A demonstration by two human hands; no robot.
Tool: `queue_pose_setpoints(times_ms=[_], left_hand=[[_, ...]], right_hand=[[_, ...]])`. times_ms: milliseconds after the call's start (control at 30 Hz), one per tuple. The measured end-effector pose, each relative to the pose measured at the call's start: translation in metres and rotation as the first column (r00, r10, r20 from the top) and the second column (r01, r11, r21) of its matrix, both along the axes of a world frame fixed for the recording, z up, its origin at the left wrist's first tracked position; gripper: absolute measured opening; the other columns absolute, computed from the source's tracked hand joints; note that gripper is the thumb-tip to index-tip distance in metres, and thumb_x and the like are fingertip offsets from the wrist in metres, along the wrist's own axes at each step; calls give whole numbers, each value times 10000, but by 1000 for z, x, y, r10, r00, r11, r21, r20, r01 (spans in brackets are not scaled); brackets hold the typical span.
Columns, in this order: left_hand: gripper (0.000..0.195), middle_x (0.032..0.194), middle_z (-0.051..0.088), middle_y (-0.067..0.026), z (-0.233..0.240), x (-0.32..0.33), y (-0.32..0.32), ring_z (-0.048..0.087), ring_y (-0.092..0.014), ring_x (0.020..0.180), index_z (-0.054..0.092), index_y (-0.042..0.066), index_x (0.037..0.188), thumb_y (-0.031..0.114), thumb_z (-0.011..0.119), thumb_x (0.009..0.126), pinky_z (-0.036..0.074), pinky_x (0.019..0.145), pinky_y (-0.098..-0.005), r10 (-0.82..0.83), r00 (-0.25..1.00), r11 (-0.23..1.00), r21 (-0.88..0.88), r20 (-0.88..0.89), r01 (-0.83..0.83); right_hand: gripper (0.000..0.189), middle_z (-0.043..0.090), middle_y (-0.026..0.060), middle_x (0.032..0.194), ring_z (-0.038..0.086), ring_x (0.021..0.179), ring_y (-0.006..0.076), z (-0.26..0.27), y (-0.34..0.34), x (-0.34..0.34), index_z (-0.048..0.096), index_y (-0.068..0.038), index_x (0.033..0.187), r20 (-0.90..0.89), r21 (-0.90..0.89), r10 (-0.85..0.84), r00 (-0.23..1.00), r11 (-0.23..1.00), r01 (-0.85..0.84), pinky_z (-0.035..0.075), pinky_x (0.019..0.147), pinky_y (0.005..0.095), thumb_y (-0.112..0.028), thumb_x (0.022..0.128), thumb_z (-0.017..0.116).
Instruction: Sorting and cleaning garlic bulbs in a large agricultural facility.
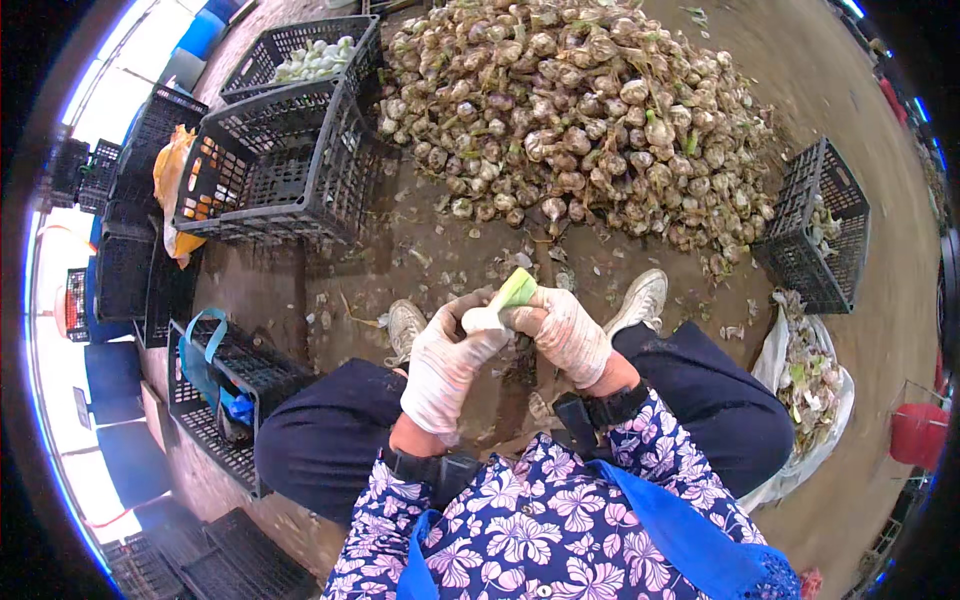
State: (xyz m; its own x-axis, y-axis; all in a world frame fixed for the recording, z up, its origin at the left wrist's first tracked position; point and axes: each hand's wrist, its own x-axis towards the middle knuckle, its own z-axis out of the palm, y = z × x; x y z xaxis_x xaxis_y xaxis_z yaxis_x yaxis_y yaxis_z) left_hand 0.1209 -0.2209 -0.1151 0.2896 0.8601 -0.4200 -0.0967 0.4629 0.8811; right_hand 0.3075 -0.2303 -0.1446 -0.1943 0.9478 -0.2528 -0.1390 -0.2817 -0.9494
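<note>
Between my gloved hands is a white garlic bulb [482, 320] with a pale green stem [514, 289] slanting up to the right. My left hand [448, 360], in a soiled whitish glove, has its fingers wrapped around the bulb. The thumb and fingers of my right hand [566, 330] pinch the bulb's right side at the base of the stem. Beyond my hands lies a large heap of unpeeled garlic [570, 112] on the floor, its skins brownish and dirty.
At left stands an empty-looking black plastic crate [330, 176], with a crate of white garlic [315, 60] behind it. Another crate [259, 367] holds blue items beside my left knee. On the right are a crate [821, 225] with some garlic, a white sack of peelings [810, 390] and a red bucket [919, 435].
</note>
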Motion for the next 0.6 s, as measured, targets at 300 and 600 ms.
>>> queue_pose_setpoints(times_ms=[300, 600], left_hand=[[465, 1098, 713, -91, -22, 1, 7, 703, -162, 904, 596, -37, 1340, 218, 730, 975, 595, 779, -299, 119, 992, 989, -92, 41, -115], [778, 1284, 669, -94, -5, -9, 7, 664, -188, 1105, 559, -29, 1421, 384, 878, 844, 548, 954, -322, -75, 991, 987, 150, 111, 58]], right_hand=[[300, 740, 153, 1034, 712, 952, 285, -17, -6, -17, 686, -20, 1207, 435, 247, -222, 873, 961, 121, 553, 865, 366, -152, 950, 604], [235, 733, 18, 1018, 666, 840, 108, 3, -15, -21, 693, -14, 1160, -115, 14, -294, 949, 955, 298, 532, 755, 280, -177, 1035, 579]])
